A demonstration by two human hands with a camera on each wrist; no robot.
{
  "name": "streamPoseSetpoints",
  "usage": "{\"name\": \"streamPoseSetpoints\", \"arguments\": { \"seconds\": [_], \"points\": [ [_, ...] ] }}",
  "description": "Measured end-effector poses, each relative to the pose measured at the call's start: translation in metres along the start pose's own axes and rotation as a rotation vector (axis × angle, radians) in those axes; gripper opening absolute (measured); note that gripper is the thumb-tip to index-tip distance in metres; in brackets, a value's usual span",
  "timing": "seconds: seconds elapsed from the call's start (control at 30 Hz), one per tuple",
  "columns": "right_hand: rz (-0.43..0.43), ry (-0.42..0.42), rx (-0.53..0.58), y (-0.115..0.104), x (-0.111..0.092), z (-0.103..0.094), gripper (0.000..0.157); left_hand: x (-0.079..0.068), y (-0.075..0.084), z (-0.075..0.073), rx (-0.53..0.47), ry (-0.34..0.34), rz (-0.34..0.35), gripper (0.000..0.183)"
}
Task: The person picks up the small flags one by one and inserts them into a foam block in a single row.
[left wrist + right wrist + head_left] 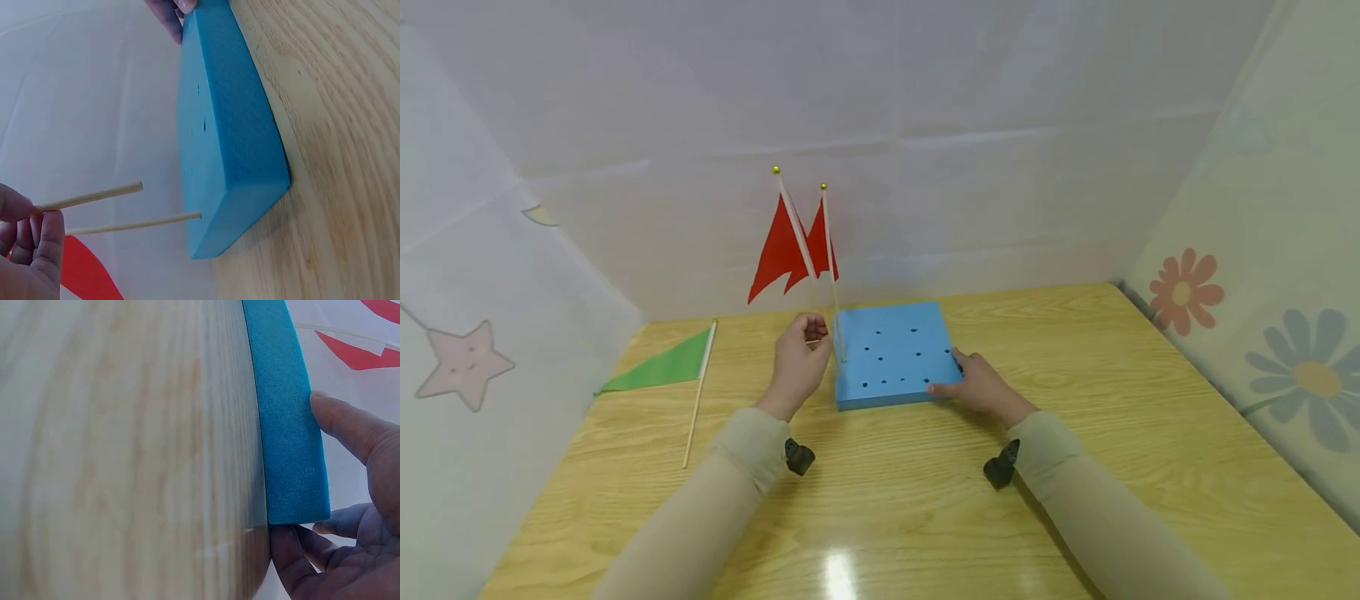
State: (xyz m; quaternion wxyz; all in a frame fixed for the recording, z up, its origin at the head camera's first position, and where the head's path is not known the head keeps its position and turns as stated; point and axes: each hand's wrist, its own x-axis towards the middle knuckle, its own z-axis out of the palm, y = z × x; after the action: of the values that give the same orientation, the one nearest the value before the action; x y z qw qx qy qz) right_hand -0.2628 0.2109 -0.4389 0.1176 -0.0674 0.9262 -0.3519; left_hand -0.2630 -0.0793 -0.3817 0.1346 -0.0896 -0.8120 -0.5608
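Observation:
My left hand (800, 364) pinches the stick (94, 199) of a red flag (777, 250) between thumb and fingers. In the left wrist view the stick's lower end is free in the air, apart from the blue foam block (895, 343). Another red flag (822, 242) stands nearly upright, its stick (156, 222) set in a hole near the block's left edge. At the block's front right corner, my right hand (981, 385) holds on, thumb (347, 425) at the upper edge and fingers against the right side. Several small dark holes dot the block's top.
A green flag (662, 362) with a pale stick lies on the wooden table (910, 492) to the left. Pale walls stand behind and at both sides, with a flower print (1182, 293) on the right and a star print (465, 365) on the left.

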Motion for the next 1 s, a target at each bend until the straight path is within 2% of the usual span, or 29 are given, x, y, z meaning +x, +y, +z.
{"name": "streamPoseSetpoints", "arguments": {
  "seconds": [0.3, 0.57, 0.8, 1.0],
  "points": [
    [-0.015, 0.004, -0.003, 0.000, 0.002, 0.002, 0.098, 0.003, -0.001, 0.018, 0.012, 0.012, 0.034, 0.011],
    [-0.001, 0.011, -0.001, -0.001, -0.001, 0.002, 0.097, 0.012, -0.004, 0.036, 0.025, 0.005, 0.068, 0.013],
    [-0.016, 0.008, -0.001, -0.006, -0.005, 0.002, 0.098, 0.015, -0.007, 0.045, 0.035, 0.005, 0.059, 0.012],
    [-0.022, 0.007, 0.001, -0.003, -0.002, 0.008, 0.098, 0.018, -0.009, 0.050, 0.048, 0.007, 0.083, 0.010]
  ]
}}
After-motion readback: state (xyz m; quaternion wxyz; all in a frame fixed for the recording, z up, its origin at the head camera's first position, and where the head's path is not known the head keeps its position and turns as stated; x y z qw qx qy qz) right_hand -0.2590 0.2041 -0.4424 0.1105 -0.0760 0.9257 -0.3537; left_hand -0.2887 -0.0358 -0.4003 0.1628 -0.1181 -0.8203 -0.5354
